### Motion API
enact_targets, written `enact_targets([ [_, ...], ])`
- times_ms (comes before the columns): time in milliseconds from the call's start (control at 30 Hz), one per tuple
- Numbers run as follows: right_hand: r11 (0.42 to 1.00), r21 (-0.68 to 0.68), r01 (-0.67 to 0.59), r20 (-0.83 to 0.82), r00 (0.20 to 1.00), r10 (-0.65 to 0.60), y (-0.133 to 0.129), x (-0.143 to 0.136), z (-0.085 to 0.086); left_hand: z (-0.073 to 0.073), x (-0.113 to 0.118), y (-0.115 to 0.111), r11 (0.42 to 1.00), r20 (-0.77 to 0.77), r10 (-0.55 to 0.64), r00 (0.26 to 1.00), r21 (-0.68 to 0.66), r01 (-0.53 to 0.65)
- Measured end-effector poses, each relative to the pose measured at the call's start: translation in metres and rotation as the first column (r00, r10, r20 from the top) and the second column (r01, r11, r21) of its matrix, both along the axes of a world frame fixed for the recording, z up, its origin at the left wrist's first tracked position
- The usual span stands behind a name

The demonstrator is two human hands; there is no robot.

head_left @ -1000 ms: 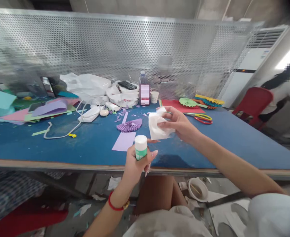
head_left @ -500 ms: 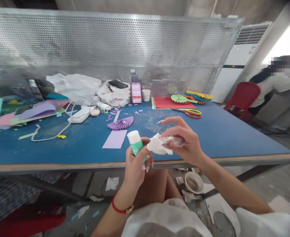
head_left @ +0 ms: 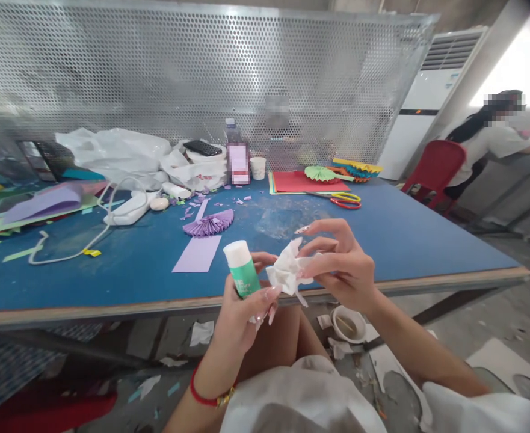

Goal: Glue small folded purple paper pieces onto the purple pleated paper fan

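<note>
My left hand [head_left: 242, 307] is wrapped round a green glue stick [head_left: 243, 273] with a white cap, tilted above the table's front edge. In my right hand [head_left: 343, 261], a crumpled white tissue [head_left: 287, 267] is pinched between the fingers, close to the left fingertips. Beyond the hands, on the blue table, lie a folded purple paper fan [head_left: 209, 224] and a flat lilac paper sheet [head_left: 197, 254].
Scissors [head_left: 346, 200] lie by red paper sheets [head_left: 292, 181] and a green paper fan [head_left: 321, 174]. Behind stand a bottle [head_left: 238, 162] and a paper cup [head_left: 258, 168]. Cable, plastic bags [head_left: 115, 153] and coloured paper are at left. A person sits far right.
The view has shifted, so the table things appear further left. The tissue is bunched differently, and my right fingers have changed their hold on it. The glue stick stays in my left hand.
</note>
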State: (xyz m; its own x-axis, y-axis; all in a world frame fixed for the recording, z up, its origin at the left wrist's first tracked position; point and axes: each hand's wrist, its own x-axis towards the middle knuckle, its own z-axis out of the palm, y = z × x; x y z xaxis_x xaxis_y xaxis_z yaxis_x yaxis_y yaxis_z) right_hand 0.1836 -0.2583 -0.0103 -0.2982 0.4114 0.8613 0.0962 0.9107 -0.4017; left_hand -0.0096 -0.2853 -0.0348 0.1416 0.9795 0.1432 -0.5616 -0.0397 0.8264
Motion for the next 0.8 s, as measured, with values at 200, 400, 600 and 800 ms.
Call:
enact_targets([
  [200, 0.996, -0.088, 0.021, 0.009, 1.0, -0.02, -0.006, 0.001, -0.006, 0.004, 0.002, -0.002, 0.997, -0.093, 0.078, 0.993, 0.026, -0.076],
  [400, 0.813, -0.582, -0.024, -0.322, 0.925, -0.203, -0.018, -0.009, -0.011, 0.005, 0.004, 0.003, 0.971, -0.151, 0.239, 0.959, 0.036, -0.237],
  [600, 0.951, -0.249, 0.182, -0.201, 0.951, -0.234, -0.039, -0.02, -0.016, 0.002, 0.005, 0.006, 0.938, -0.239, 0.346, 0.907, 0.079, -0.337],
  [800, 0.948, 0.081, 0.307, -0.053, 0.952, -0.303, -0.043, -0.029, -0.027, -0.01, 0.005, 0.001, 0.935, -0.316, 0.354, 0.881, 0.113, -0.335],
])
